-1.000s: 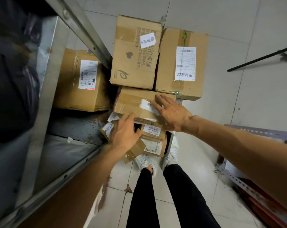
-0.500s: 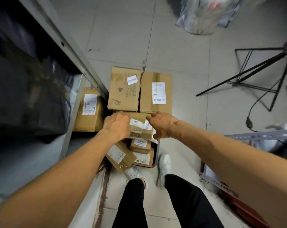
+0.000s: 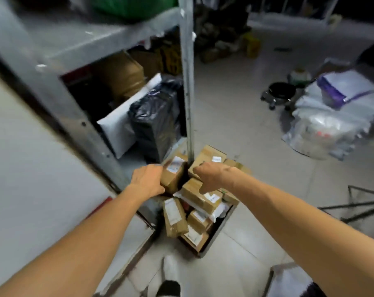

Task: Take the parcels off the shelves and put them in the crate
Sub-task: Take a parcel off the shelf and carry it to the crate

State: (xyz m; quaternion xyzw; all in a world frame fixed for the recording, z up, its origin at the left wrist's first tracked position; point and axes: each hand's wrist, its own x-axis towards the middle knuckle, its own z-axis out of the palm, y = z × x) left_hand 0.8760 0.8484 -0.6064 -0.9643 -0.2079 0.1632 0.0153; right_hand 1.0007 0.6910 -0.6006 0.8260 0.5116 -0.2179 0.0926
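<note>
A dark crate (image 3: 221, 229) stands on the floor at the foot of the metal shelving (image 3: 187, 103), heaped with several labelled cardboard parcels. The top parcel (image 3: 200, 196) lies across the heap. My right hand (image 3: 211, 175) hovers just above it, fingers loosely curled, holding nothing, thumb pointing down at it. My left hand (image 3: 147, 181) is against the left side of a labelled cardboard box (image 3: 174, 173) by the shelf post. Blur hides whether its fingers grip that box. On the shelf sit a black-wrapped parcel (image 3: 156, 125), a white mailer (image 3: 117, 131) and a brown box (image 3: 121, 76).
Two cardboard boxes (image 3: 211, 156) lie on the floor behind the crate. Right of them are clear plastic sacks (image 3: 327, 129), a small wheeled stool (image 3: 281, 93) and black tripod legs (image 3: 364, 204). My white shoe (image 3: 170, 269) is on the tiles near the crate.
My view has swung up from straight down onto the crate to looking across the shelves and room. Both hands have come off the top parcel; the left now lies beside the labelled box.
</note>
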